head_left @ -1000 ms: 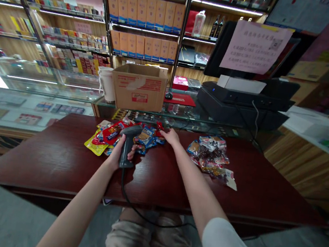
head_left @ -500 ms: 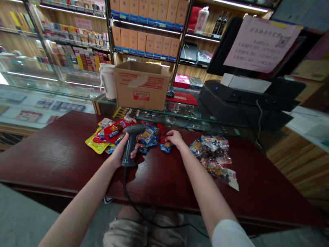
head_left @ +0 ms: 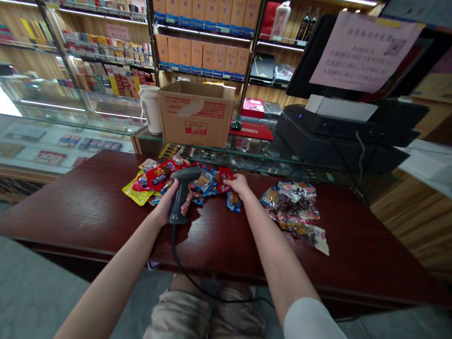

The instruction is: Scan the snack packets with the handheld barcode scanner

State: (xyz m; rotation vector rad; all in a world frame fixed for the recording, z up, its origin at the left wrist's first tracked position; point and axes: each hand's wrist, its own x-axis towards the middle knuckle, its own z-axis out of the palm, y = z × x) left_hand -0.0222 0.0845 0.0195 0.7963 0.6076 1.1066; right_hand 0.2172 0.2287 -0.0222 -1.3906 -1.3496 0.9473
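My left hand (head_left: 167,204) is wrapped round the handle of a dark grey barcode scanner (head_left: 180,199), held upright over the table with its cable hanging down. With its fingertips, my right hand (head_left: 237,184) pinches the edge of a red snack packet (head_left: 223,180). Just below those fingers lies a small blue snack packet (head_left: 234,201). Behind the scanner spreads a pile of snack packets, among them a red one (head_left: 160,175) and a yellow one (head_left: 137,195); the scanner and hand hide part of it. A second group of clear-wrapped snacks (head_left: 294,207) lies right of my right arm.
The dark red table (head_left: 87,217) stands against a glass display counter (head_left: 55,147). On the counter are an open cardboard box (head_left: 197,117), a white cup (head_left: 151,110) and a black cash register (head_left: 340,144) with a monitor. Stocked shelves rise behind. The scanner cable (head_left: 199,290) crosses above my lap.
My right hand has shifted slightly left and now pinches the red packet, which stands out more clearly. The small blue packet lies a little farther right. My left hand keeps the scanner almost still.
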